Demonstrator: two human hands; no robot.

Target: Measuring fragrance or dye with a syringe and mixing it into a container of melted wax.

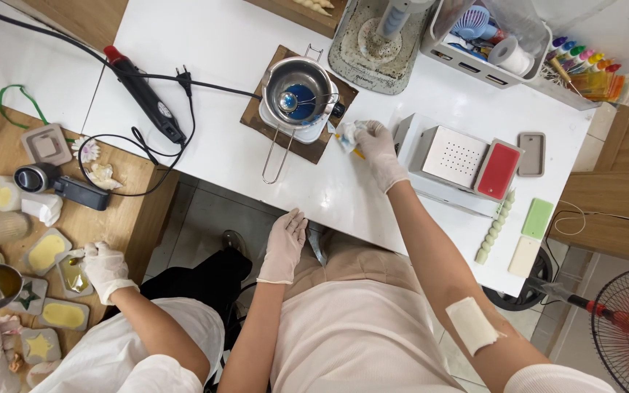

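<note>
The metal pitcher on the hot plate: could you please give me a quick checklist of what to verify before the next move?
1. Metal pitcher upright on its plate: ok.
2. Blue liquid inside, none visibly spilled: ok.
3. Pitcher handle free of both hands: ok.
4. Right hand gloved, busy with a crumpled wipe: not ok for lifting.
5. Left hand gloved, empty at the table edge: ok.
6. Whether the plate is hot: cannot tell.

2 thin white disposable gloves: left hand, right hand. Bare forearms. Pale rectangular adhesive patch on right forearm, near elbow. Light pink top, short white sleeve edge at right; beige trousers.
</note>
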